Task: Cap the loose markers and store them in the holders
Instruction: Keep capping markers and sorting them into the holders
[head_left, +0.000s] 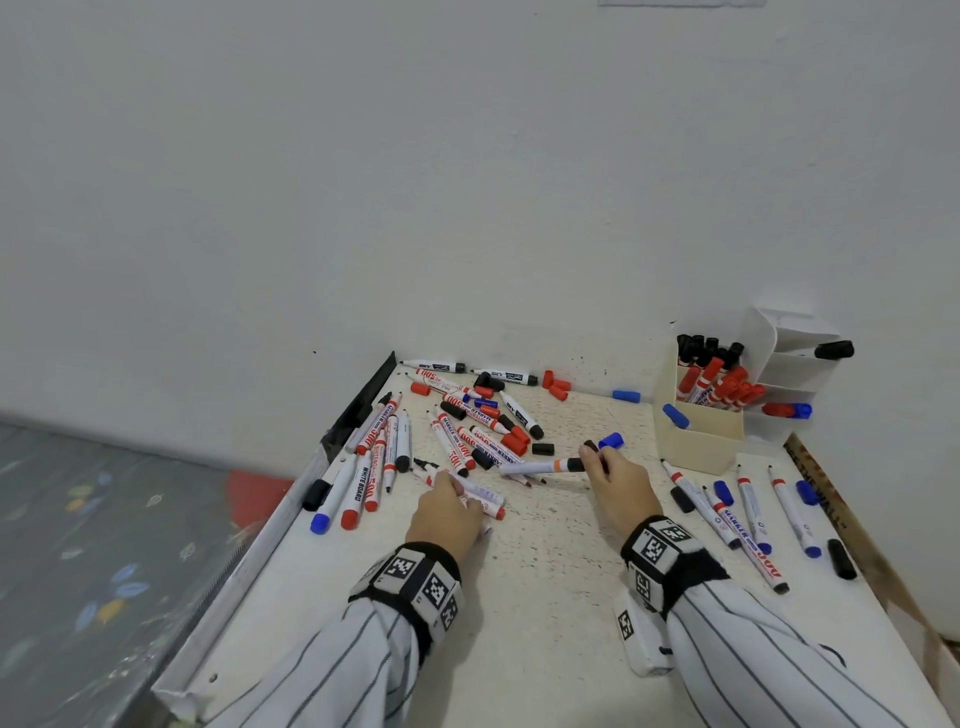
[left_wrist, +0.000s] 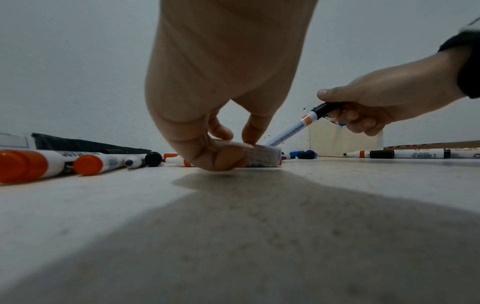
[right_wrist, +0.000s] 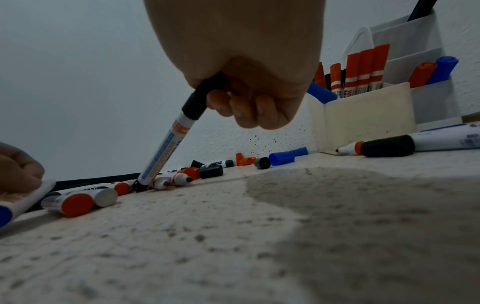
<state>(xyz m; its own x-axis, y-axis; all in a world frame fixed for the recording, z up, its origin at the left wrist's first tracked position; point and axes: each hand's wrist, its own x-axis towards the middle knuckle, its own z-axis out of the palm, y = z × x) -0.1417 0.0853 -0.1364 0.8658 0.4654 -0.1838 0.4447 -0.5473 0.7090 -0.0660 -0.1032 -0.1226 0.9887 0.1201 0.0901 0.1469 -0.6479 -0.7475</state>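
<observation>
My right hand (head_left: 595, 460) grips a white marker (head_left: 535, 467) by its black capped end. The barrel slants left and down, and in the right wrist view the marker (right_wrist: 166, 148) touches the table among loose markers at its far end. Low on the table, my left hand (head_left: 457, 491) curls round white marker barrels (left_wrist: 262, 155); how many it holds is hidden. The cream holder (head_left: 698, 441) at the right holds several red and black capped markers. Behind it, a white tiered holder (head_left: 795, 371) has a few more.
Loose markers and red, black and blue caps (head_left: 543, 449) litter the far left half of the white table (head_left: 545, 597). Several uncapped markers (head_left: 748, 512) and caps lie right of my right hand. A wall backs the table, and a wooden strip (head_left: 852, 525) runs along its right edge.
</observation>
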